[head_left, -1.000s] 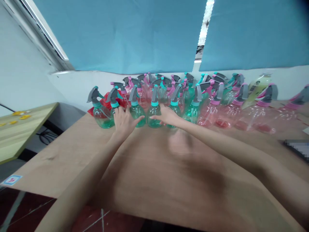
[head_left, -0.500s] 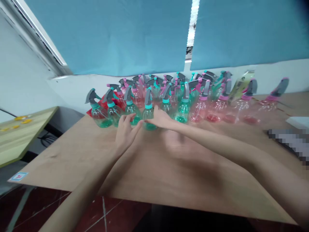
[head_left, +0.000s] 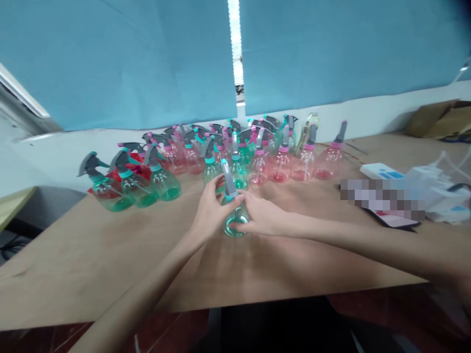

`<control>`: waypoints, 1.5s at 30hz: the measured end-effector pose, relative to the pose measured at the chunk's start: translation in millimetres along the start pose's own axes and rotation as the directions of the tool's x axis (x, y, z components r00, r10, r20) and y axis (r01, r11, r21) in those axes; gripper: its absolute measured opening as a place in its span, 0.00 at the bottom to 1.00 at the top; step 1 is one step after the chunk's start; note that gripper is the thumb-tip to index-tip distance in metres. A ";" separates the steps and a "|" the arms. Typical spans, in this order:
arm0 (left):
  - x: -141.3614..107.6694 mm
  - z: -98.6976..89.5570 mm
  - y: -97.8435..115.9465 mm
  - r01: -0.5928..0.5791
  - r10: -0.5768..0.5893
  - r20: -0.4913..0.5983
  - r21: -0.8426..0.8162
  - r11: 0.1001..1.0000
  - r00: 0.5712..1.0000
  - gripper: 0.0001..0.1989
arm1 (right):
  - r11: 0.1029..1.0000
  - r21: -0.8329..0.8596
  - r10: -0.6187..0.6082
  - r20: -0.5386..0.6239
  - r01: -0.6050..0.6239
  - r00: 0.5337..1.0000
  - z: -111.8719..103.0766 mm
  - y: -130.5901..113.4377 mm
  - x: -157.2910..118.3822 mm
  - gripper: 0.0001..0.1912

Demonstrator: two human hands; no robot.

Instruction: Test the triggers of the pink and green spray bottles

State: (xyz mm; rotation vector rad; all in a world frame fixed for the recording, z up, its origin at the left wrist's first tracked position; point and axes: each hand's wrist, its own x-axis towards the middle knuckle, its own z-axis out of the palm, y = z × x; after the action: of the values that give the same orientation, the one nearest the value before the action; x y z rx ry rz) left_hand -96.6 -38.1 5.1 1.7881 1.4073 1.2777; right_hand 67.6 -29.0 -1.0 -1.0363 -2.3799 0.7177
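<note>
A green spray bottle (head_left: 231,227) with a grey and teal trigger head stands in front of the row, tilted slightly, between my two hands. My right hand (head_left: 264,214) is closed round its body from the right, thumb across the front. My left hand (head_left: 213,210) grips the collar and upper body from the left, its fingers partly hidden behind the bottle. Behind it are another green spray bottle (head_left: 211,171) and a pink spray bottle (head_left: 259,172).
Three green spray bottles (head_left: 162,184) stand at the left, near red plastic (head_left: 138,169). Several pink and green ones line the wall. To the right lie a phone (head_left: 401,221), a white box (head_left: 380,171) and a clear plastic bag (head_left: 437,186). A cardboard box (head_left: 441,117) sits far right.
The green spray bottle has come out of the row toward me, leaving a gap. Both hands have closed on it. The view has turned right.
</note>
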 end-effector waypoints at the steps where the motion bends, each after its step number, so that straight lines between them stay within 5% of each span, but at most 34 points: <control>1: 1.3 9.1 2.9 0.006 -0.006 -0.002 -0.021 1.000 1.000 0.32 | 0.999 -0.016 0.029 0.005 -0.029 1.000 -4.3 3.3 -6.5 0.30; 8: 14.1 53.1 28.4 -0.084 0.083 -0.019 -0.025 0.996 0.996 0.22 | 0.988 -0.145 0.049 -0.059 -0.057 0.997 -15.2 27.7 -34.9 0.37; 15: 27.9 74.0 20.4 -0.127 0.127 -0.005 -0.080 0.989 0.992 0.13 | 0.996 -0.082 -0.048 -0.028 0.045 0.998 -29.5 62.2 -43.4 0.39; 20: 31.2 68.7 21.6 -0.135 0.142 0.051 -0.121 0.983 0.989 0.09 | 0.993 -0.083 -0.094 -0.058 0.089 0.994 -37.5 105.9 -42.3 0.26; 26: 39.6 55.5 17.2 -0.092 0.095 0.052 -0.056 0.994 0.994 0.12 | 0.983 -0.164 -0.103 -0.117 0.083 0.988 -22.6 149.7 -26.1 0.20; 31: 43.2 50.5 13.4 -0.063 0.065 0.051 -0.036 0.997 0.997 0.09 | 0.966 -0.206 -0.184 -0.134 0.154 0.974 -9.0 154.3 -10.6 0.20; 45: 39.2 53.0 23.5 -0.112 0.105 0.112 0.064 0.992 0.988 0.02 | 0.977 -0.159 -0.168 -0.165 0.142 0.972 -5.0 147.4 -7.2 0.17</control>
State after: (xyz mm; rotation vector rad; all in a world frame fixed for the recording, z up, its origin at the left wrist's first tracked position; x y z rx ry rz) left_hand -38.2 -1.2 16.5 1.9745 1.3258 1.1783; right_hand 153.2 52.9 -89.1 -0.9163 -2.3526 0.3827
